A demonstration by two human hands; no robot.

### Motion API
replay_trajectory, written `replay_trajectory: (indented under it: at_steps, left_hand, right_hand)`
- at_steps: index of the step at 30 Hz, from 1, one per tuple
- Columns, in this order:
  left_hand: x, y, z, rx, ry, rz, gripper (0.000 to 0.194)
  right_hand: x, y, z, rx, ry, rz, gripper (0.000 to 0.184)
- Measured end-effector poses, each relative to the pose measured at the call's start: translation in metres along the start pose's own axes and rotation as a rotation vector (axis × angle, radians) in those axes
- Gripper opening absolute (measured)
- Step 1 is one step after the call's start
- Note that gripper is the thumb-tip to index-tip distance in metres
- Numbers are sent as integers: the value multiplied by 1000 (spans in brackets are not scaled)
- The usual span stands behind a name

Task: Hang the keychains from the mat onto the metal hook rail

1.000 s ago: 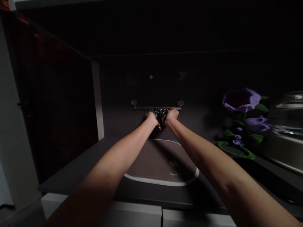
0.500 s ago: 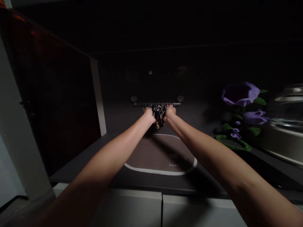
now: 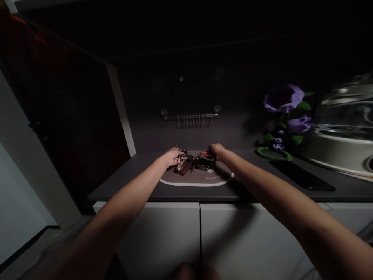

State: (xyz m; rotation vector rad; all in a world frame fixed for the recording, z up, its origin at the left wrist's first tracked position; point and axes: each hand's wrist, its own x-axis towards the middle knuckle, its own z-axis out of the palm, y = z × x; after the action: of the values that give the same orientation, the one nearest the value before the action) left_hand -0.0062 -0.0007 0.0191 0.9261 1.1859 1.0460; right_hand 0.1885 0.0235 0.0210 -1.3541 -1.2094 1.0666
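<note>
A bunch of keys (image 3: 194,163) with rings and a brown fob lies across a brown oval mat (image 3: 201,179) on the dark countertop. My left hand (image 3: 173,157) is closed on the left end of the bunch. My right hand (image 3: 217,151) is closed on its right end, by a reddish tag. Both arms reach forward over the counter's front edge. On the back wall above, a metal rail with several hooks (image 3: 190,117) hangs with nothing on it.
Purple artificial flowers (image 3: 284,99) with a green looped stem stand at the right. Beside them sits a domed glass lid on a pale appliance (image 3: 340,128). A flat black slab (image 3: 301,175) lies on the countertop (image 3: 131,182). White cabinet doors (image 3: 233,237) are below.
Both hands came down from the wall hook rail to the mat with the keys in them. The rail's hooks are now bare. The view has pulled back and tilted down.
</note>
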Motion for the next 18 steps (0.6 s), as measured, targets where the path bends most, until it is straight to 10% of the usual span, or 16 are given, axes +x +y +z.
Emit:
replay_trajectory:
  at_steps: [7, 13, 18]
  left_hand:
    - [2, -10, -42, 435, 134, 407, 29]
    - [-4, 8, -58, 329, 219, 453, 21]
    - [-37, 34, -51, 444, -37, 473, 21]
  right_hand:
    - [-19, 1, -35, -329, -6, -104, 6]
    - [-20, 1, -41, -725, 10, -327, 6]
    - [-49, -29, -22, -663, -251, -455, 8]
